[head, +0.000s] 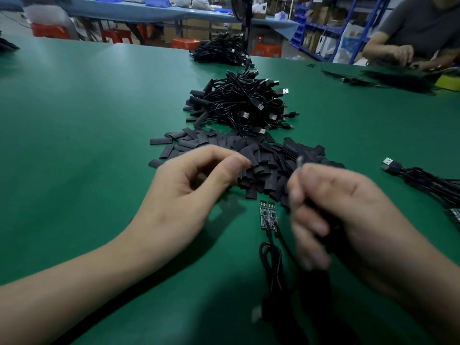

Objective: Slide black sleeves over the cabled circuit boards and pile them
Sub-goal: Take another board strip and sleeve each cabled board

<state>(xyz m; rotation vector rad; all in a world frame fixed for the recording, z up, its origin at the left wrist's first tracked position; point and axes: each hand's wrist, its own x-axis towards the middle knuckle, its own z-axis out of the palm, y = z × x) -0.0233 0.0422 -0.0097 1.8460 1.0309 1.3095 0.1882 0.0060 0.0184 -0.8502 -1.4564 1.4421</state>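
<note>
Loose black sleeves (263, 155) lie in a wide heap at the middle of the green table (87, 125). My left hand (196, 183) is curled at the heap's near left edge, thumb and forefinger pinching a sleeve there. My right hand (341, 210), blurred by motion, grips a cabled circuit board; a thin grey end (300, 162) sticks up above the fist and black cable hangs below it. Two bare circuit boards (267, 215) lie side by side between my hands, their cables (272, 260) trailing toward me. Behind the sleeves stands a pile of sleeved cables (239, 105) with USB plugs.
A second cable pile (221, 49) sits at the far edge. A bundle of USB cables (423, 180) lies at the right. Another person (408, 33) works at the far right corner over black parts (398, 79). Shelves and red stools stand beyond the table.
</note>
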